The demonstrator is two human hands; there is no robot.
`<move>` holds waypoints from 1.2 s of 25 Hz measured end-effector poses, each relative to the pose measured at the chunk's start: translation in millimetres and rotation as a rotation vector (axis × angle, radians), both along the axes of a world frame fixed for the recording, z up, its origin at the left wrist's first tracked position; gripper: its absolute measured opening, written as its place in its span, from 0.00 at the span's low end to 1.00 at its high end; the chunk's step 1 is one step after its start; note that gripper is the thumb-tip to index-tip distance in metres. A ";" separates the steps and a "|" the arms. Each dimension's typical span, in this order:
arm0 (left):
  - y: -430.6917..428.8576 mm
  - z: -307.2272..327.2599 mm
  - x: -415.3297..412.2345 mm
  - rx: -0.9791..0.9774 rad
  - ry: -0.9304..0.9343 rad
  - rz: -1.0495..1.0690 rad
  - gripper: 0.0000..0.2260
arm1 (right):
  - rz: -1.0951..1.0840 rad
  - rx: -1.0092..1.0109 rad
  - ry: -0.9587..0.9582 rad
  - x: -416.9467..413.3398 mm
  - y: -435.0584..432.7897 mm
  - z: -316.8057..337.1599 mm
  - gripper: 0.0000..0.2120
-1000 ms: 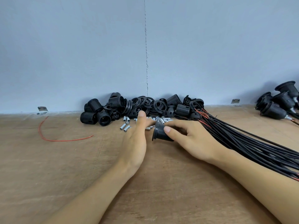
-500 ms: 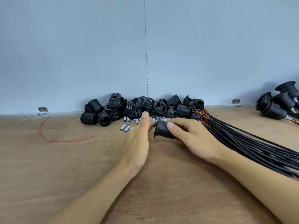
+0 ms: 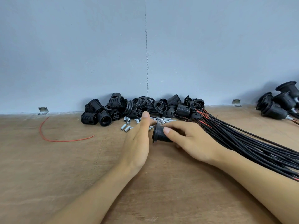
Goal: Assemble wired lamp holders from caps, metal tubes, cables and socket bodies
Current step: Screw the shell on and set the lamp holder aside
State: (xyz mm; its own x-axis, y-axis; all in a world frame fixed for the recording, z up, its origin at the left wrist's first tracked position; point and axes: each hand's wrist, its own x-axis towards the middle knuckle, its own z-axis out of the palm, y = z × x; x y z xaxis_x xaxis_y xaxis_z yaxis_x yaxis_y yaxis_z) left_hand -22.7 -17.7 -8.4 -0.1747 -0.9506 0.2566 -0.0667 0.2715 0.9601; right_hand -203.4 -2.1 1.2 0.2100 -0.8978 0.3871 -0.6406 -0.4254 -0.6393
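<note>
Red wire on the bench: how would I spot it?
Start at the wooden bench below the blue wall. Left of the black socket pile, the red wire lies alone, curved. It is one thin red strand; the cable bundle is black.

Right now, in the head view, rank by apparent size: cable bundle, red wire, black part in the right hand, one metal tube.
1. cable bundle
2. red wire, longer but thin
3. black part
4. metal tube

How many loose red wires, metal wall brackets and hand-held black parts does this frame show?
Loose red wire: 1
Metal wall brackets: 2
Black socket part held in the right hand: 1
Total: 4
</note>
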 end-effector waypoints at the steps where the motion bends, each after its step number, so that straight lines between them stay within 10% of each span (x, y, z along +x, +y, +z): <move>1: 0.5 0.5 0.0 -0.024 0.005 0.008 0.29 | -0.001 -0.035 0.060 1.1 -1.1 -1.5 0.14; 14: -4.8 -0.3 0.1 -0.065 0.171 0.246 0.27 | -0.216 -0.293 0.236 -9.1 -4.9 15.6 0.23; 25: -11.5 -3.7 -0.2 0.038 0.120 0.076 0.32 | -0.382 -0.603 0.841 -55.6 -45.3 129.3 0.20; 30: -11.4 -2.8 -0.4 0.049 0.108 0.070 0.33 | -0.460 -0.441 0.983 -85.8 -65.8 125.7 0.21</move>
